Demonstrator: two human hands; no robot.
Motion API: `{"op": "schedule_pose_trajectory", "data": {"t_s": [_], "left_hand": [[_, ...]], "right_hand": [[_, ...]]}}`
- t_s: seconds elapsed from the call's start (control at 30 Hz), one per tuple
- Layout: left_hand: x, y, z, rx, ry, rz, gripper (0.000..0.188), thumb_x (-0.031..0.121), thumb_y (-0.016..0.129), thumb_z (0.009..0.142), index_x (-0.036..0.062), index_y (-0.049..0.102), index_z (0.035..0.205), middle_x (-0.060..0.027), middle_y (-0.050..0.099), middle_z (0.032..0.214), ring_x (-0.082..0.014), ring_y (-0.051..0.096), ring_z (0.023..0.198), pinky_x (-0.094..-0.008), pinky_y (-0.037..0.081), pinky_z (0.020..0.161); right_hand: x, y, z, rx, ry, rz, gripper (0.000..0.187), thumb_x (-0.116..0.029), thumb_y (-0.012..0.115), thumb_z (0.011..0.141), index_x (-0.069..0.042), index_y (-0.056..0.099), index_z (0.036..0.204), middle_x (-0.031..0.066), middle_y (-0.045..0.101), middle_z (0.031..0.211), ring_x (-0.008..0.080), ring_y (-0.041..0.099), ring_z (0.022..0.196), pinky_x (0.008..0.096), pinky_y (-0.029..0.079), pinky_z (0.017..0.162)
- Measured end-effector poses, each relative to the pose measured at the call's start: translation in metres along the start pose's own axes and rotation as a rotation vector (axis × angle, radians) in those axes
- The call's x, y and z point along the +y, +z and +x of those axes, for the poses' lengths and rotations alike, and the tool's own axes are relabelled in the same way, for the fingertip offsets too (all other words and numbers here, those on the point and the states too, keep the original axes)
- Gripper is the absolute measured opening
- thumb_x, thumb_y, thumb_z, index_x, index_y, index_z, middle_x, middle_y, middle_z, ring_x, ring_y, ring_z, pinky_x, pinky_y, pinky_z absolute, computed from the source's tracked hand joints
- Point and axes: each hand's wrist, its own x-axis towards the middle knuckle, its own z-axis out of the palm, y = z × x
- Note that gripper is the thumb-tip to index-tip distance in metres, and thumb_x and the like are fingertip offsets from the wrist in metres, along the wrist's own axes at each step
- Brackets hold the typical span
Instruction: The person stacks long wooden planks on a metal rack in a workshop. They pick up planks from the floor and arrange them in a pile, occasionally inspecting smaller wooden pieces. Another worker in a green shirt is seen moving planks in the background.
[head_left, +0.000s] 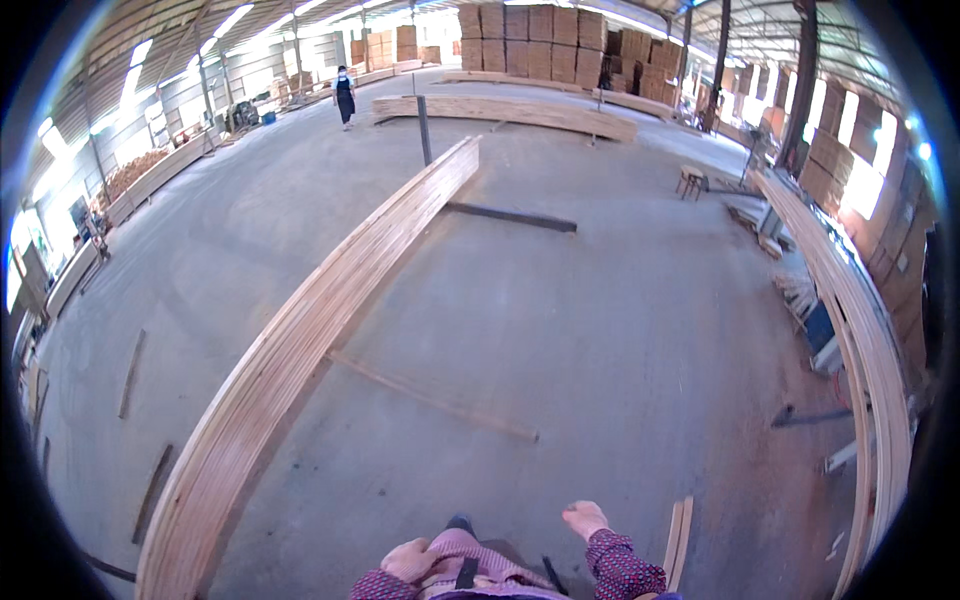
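My left hand hangs low in front of my body, its fingers curled in next to the pink apron. Nothing shows in it, though its fingertips are partly hidden. My right hand is held a little farther forward and to the right, loosely closed, with nothing visible in it. Both sleeves are dark with a small pink pattern. To my left, a long stack of pale wooden boards runs away from me, apart from both hands. Two short wooden strips lie to the right of my right hand.
A dark beam juts right from the stack's far end, by an upright post. A thin strip crosses the floor. More long boards line the right side. A person stands far back near another board pile.
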Motion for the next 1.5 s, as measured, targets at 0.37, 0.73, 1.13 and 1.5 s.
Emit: {"op": "schedule_pose_trajectory", "data": {"t_s": [0.37,0.73,1.13,1.5], "left_hand": [[0.17,-0.224,0.256,0.141,0.157,0.272,0.041,0.042,0.046,0.091,0.011,0.067,0.107,-0.0159,0.062,0.114,-0.0317,0.061,0.106,-0.0437,0.051,0.088],[0.328,-0.374,0.446,0.275,0.375,0.195,0.042,0.04,0.047,0.09,0.0068,0.059,0.114,-0.0175,0.065,0.107,-0.0357,0.062,0.1,-0.0464,0.05,0.084],[0.401,-0.45,0.635,-0.048,-0.029,-0.327,0.045,0.045,0.05,0.087,0.0104,0.07,0.106,-0.0218,0.066,0.107,-0.0357,0.061,0.105,-0.0425,0.047,0.092],[0.587,-0.697,0.837,0.05,0.307,0.425,0.04,0.039,0.052,0.088,0.005,0.068,0.1,-0.0151,0.066,0.099,-0.0378,0.063,0.102,-0.0487,0.052,0.083]], "right_hand": [[-0.107,-0.08,0.216,-0.111,0.059,-0.041,0.037,-0.034,0.053,0.08,-0.006,0.07,0.099,0.0203,0.066,0.102,0.0389,0.061,0.101,0.0452,0.047,0.09],[-0.009,-0.053,0.387,-0.308,0.156,-0.282,0.025,-0.027,0.055,0.082,-0.008,0.072,0.083,0.0158,0.069,0.088,0.0312,0.067,0.083,0.0434,0.052,0.071],[-0.283,-0.396,0.842,0.04,-0.086,0.016,0.035,-0.033,0.057,0.084,-0.006,0.069,0.102,0.0182,0.068,0.095,0.0346,0.065,0.094,0.0414,0.049,0.084],[-0.334,-0.427,1.06,-0.154,0.047,-0.186,0.035,-0.032,0.054,0.081,-0.01,0.071,0.101,0.017,0.066,0.107,0.0358,0.061,0.105,0.0426,0.047,0.094]]}}
